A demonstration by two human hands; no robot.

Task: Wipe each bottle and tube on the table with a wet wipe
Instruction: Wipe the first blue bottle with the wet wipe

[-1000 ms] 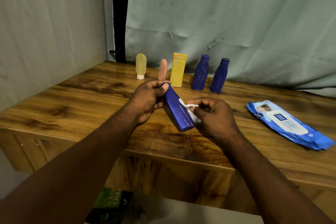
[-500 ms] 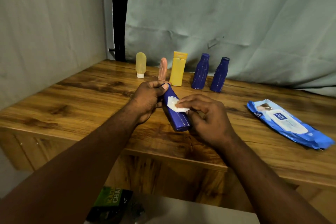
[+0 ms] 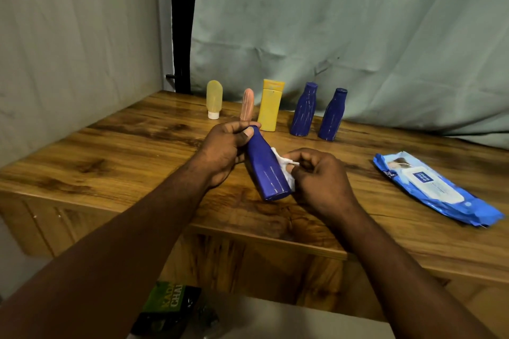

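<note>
- Holding a dark blue plastic bottle (image 3: 266, 168) above the brown wooden table (image 3: 110, 162), tilted, cap end up at 11 o'clock, flat bottom down at 5 o'clock.
- Left hand (image 3: 224, 153) wrapped tight around the bottle's neck, thumb on top.
- Right hand (image 3: 321, 179) pinching a small white wet wipe (image 3: 283, 166), pressed on the bottle's right side.
- Standing in a row at 12 o'clock: pale yellow tube (image 3: 214, 99), pink tube (image 3: 247, 104), yellow plastic bottle (image 3: 270, 105), two more dark blue bottles (image 3: 304, 113) (image 3: 332, 114).
- Lying flat at 3 o'clock, well apart from the hands: blue pack of wipes (image 3: 435, 187).
</note>
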